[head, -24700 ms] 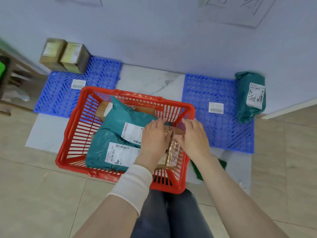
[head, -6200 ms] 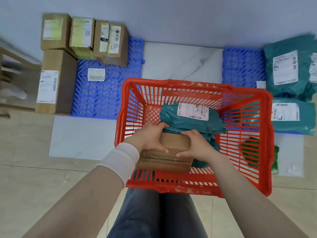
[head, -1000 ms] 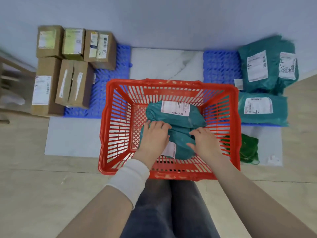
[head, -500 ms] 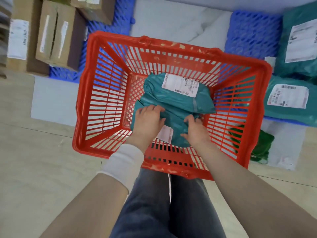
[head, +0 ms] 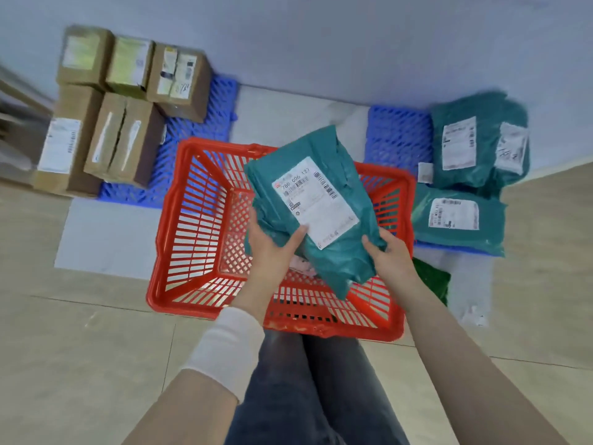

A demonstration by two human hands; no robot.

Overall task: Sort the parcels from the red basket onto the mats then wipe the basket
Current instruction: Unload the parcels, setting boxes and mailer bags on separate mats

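Note:
A teal parcel bag [head: 321, 175] with a white label is held up over the red basket [head: 189, 220]. My left hand [head: 272, 248] grips its lower left edge, thumb on the front. My right hand [head: 390, 255] grips its lower right edge. Another teal bag seems bunched behind it, with a pale label showing below. The basket's visible floor is bare mesh. Several cardboard boxes [head: 125, 142] cover the left blue mat [head: 192, 133]. Three teal bags [head: 475, 146] lie on the right blue mat [head: 398, 136].
A green cloth [head: 431, 281] lies on the floor right of the basket. A grey wall runs along the back, close behind both mats. A white marble slab [head: 288, 117] lies between the mats. My knees are right under the basket's near rim.
Both hands have lifted the teal bag from the basket floor to above the rim, label now facing me. The view has pulled back and up.

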